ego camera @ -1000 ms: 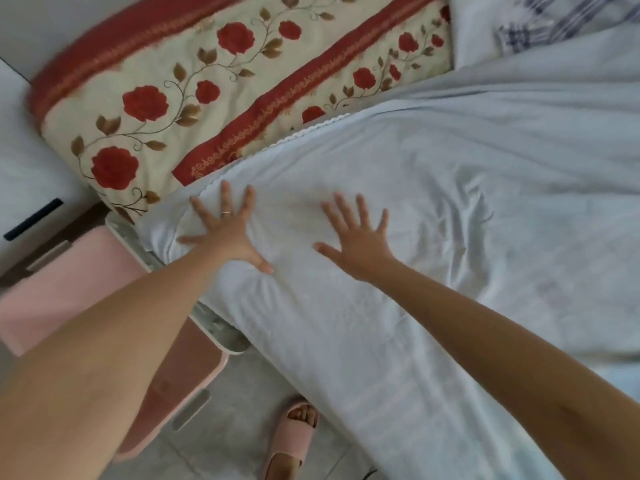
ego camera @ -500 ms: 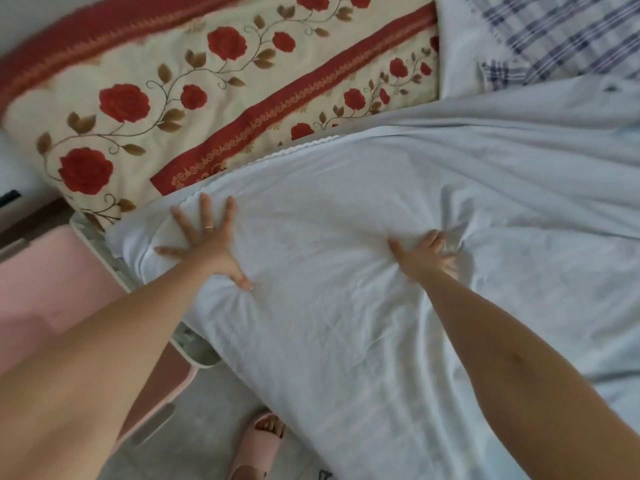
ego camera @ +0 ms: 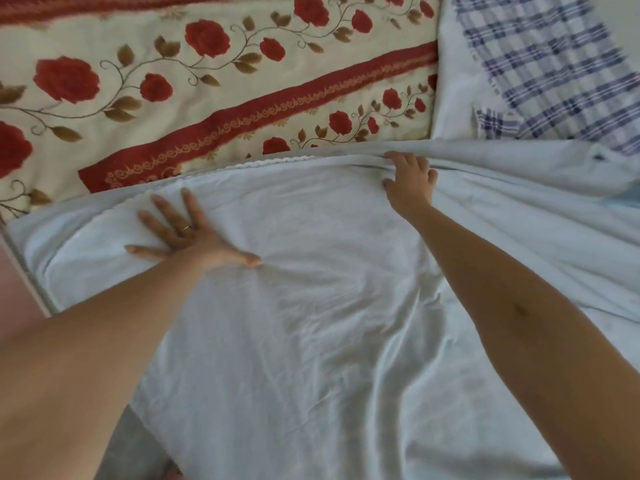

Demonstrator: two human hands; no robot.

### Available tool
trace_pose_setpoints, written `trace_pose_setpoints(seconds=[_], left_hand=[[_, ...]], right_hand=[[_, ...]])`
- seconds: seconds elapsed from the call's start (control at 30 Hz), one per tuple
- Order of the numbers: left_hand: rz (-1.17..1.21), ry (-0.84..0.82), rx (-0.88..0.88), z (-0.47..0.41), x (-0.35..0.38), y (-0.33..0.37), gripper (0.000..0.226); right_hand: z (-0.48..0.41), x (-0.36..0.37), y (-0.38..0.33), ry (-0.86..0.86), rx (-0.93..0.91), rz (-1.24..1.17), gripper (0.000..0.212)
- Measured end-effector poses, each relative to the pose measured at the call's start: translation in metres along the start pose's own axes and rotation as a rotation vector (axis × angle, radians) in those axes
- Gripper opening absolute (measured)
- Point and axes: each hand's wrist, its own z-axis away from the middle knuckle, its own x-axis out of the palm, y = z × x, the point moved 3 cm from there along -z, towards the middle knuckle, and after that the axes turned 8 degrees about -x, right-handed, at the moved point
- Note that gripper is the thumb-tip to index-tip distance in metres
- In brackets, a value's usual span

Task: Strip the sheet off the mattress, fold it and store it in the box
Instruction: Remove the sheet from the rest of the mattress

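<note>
**A:** What fills the view?

**B:** The pale blue sheet (ego camera: 311,323), spread creased from the near edge to the far side of the bed and hiding what lies under it. Beyond it on the far left is a floral quilt (ego camera: 207,98) with red roses, and on the far right a blue plaid cloth (ego camera: 554,71). A pink strip (ego camera: 10,282) shows at the left edge, but too little of it to name.

**A:** And the hands?

**B:** The left hand (ego camera: 187,237) lies flat on the left part of the sheet, its fingers spread and pressing down, just near of the lace trim (ego camera: 277,163). The right hand (ego camera: 408,181) is at the far edge, its fingers curled over a fold of the sheet and clutching it. There is a ring (ego camera: 187,228) on the left hand.

**A:** What changed?

**B:** A second ago both palms rested side by side, flat and spread. Then the right hand slid rightward and bunched the cloth. Now it has reached farther and taken the far edge. The left hand has kept its flat press.

**A:** What does that mean for the job?

**B:** I'd judge the smoothing has given way to lifting. With the left hand as an anchor, the held edge can be drawn toward the near side. The sheet still covers the bed, so the stripping has barely begun, and the folding and storing are yet to come.
</note>
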Motion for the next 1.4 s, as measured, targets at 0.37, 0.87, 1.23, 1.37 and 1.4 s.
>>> trace_pose_setpoints(seconds=[0.37, 0.87, 1.23, 1.37, 1.4], left_hand=[[-0.007, -0.106, -0.069, 0.005, -0.011, 0.009, 0.17], [-0.009, -0.129, -0.063, 0.002, -0.014, 0.008, 0.17], [0.006, -0.111, -0.058, -0.003, -0.012, 0.009, 0.17], [0.005, -0.103, -0.061, -0.003, -0.011, 0.01, 0.168], [0.005, -0.107, -0.06, -0.002, -0.011, 0.01, 0.168]], right_hand=[[-0.029, -0.028, 0.024, -0.137, -0.076, 0.04, 0.016], [-0.069, -0.007, 0.013, -0.207, 0.217, 0.231, 0.024], [-0.097, -0.002, 0.01, 0.208, 0.308, -0.316, 0.019], [-0.105, 0.01, 0.004, 0.051, 0.289, -0.467, 0.042], [-0.102, 0.011, -0.001, 0.011, 0.265, -0.527, 0.052]])
